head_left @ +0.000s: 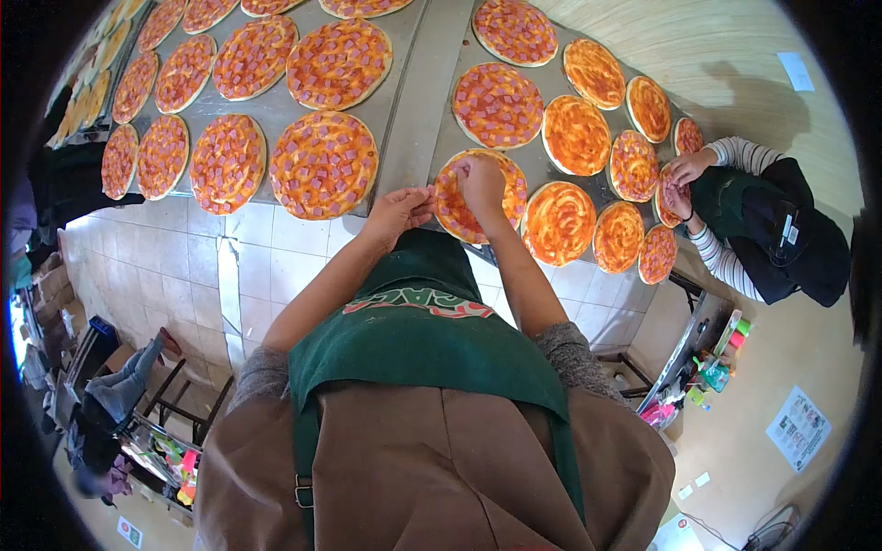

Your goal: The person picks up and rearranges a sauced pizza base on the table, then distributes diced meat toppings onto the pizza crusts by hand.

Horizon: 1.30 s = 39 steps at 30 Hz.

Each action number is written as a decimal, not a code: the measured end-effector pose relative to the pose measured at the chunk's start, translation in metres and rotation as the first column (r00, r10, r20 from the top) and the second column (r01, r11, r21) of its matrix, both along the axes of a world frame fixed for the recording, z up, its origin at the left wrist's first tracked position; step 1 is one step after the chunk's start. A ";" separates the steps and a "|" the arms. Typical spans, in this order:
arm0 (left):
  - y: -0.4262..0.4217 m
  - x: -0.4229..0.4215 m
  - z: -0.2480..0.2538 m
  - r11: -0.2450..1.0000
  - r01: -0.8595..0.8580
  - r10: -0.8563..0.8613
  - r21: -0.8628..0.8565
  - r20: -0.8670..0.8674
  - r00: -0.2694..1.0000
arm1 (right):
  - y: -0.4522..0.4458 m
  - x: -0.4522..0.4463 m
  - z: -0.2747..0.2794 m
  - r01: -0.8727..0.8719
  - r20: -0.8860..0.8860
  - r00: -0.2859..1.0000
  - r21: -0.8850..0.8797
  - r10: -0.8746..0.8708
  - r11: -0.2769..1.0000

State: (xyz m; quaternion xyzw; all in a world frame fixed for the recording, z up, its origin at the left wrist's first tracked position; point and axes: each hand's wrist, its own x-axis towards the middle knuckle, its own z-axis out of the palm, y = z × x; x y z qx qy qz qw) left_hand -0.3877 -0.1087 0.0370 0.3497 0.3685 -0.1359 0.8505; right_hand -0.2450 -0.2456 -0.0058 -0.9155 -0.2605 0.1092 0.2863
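Round sauced pizza with pink diced topping [453, 209] sits upper centre on grey metal table [413, 119], apparently part-topped, right hand [480, 188] bunched over it, left hand [401, 211] pinched at its rim, contents unclear; upper-left pizzas [324, 165] look fully topped, several upper-right ones [576, 136] only sauced.

It's bright in here, with an even daylight feel, and the floor tiles [285, 250] look pale and washed out. A cold white-blue glare sits at the far left edge. A soft shadow falls across the wall [772, 64] on the right, and the metal tabletop [404, 119] has a dull sheen. The middle pizzas [323, 165] look crisp, but everything bends and stretches toward the round black border. The print on the wall sheet [799, 429] seems too small and soft to read.
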 end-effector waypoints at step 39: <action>0.001 0.007 -0.012 0.988 -0.093 0.093 -0.123 -0.005 0.996 | -0.016 0.042 0.002 0.165 -0.169 0.975 0.128 -0.143 0.978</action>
